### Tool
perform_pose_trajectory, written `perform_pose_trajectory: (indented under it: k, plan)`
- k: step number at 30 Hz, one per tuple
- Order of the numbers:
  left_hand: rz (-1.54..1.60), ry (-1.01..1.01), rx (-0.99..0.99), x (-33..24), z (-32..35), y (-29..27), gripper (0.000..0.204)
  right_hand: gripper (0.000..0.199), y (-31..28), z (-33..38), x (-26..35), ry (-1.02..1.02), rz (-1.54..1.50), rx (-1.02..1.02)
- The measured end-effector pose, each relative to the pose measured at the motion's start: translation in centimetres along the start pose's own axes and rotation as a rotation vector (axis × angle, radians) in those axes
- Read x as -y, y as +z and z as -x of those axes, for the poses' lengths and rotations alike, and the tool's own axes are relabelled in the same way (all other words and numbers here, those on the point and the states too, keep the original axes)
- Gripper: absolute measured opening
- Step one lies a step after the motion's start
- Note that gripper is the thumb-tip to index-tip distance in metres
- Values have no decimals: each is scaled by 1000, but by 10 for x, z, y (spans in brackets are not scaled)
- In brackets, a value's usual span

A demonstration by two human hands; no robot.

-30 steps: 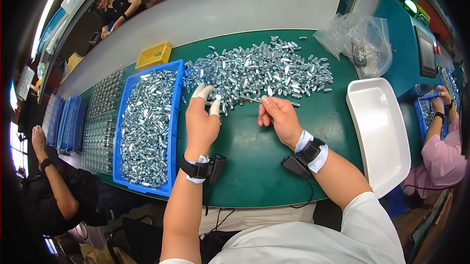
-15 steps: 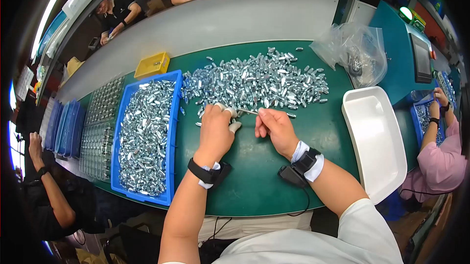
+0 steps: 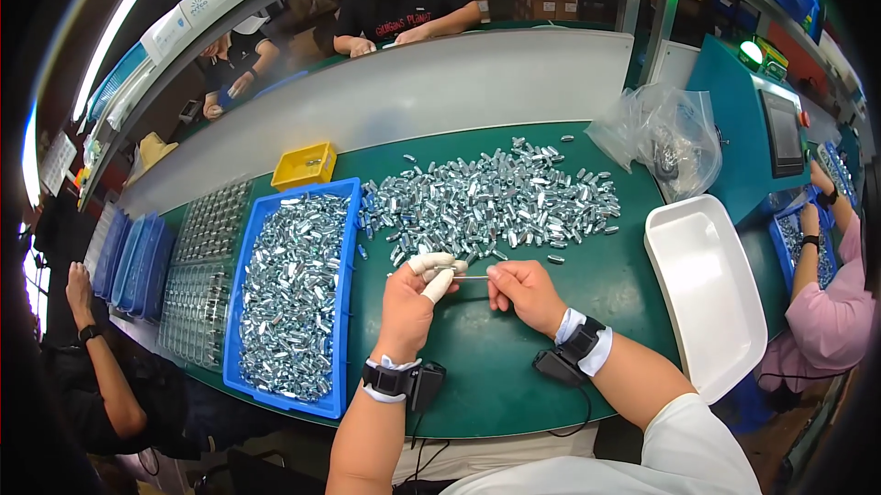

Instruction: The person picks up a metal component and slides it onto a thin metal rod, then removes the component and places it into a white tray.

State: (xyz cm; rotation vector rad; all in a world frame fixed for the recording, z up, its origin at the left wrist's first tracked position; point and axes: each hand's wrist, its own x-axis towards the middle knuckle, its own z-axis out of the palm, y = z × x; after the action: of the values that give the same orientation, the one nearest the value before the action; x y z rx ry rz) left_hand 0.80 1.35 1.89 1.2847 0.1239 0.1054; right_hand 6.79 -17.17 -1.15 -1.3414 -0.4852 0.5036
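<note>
A loose heap of small silvery metal pieces (image 3: 486, 206) is spread over the green desk (image 3: 514, 376) just beyond both hands, close enough, it seems, that a single piece can be drawn out of it without a stretch. To its left a blue tray (image 3: 346, 311) holds a further mass of the same silvery parts, its long side running alongside the left forearm, and beyond that lie gridded racks (image 3: 206, 266) with parts set in rows. An empty white tray (image 3: 711, 298) sits at the right edge of the desk, a small yellow bin (image 3: 305, 166) stands behind the blue tray, and a crumpled clear plastic bag (image 3: 665, 137) lies at the far right. The placing reads as a sorting line, with stock in the middle and containers to either side.

The left hand (image 3: 418, 298) is closed, its fingertips in white finger cots pinched together on one small piece at the near edge of the heap. The right hand (image 3: 525, 291) is closed too, thumb and forefinger pressed on the end of a thin pin (image 3: 473, 277) that runs level across to the left hand's fingertips. Whether the pin enters the piece is too small to tell. Both wrists wear dark bands with cables. Other people work at neighbouring stations
</note>
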Motion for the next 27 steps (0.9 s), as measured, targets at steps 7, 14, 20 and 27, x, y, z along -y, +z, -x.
perform_pose_trajectory:
  k: [7, 14, 20, 27]
  plan:
    - [52, -21, 84, -5, 2, -8, 17, 38, 0, -1, 1, 27, 23, 14]
    - [-13, -20, 98, -7, 6, -10, 16, 38, 3, -1, 2, 19, 86, 10]
    - [-279, -163, -38, -4, 12, 4, 10, 37, 8, 0, 1, -24, 193, 12]
    - [-452, -47, 81, 20, 10, 8, 18, 40, 5, 6, 7, 54, 193, 86]
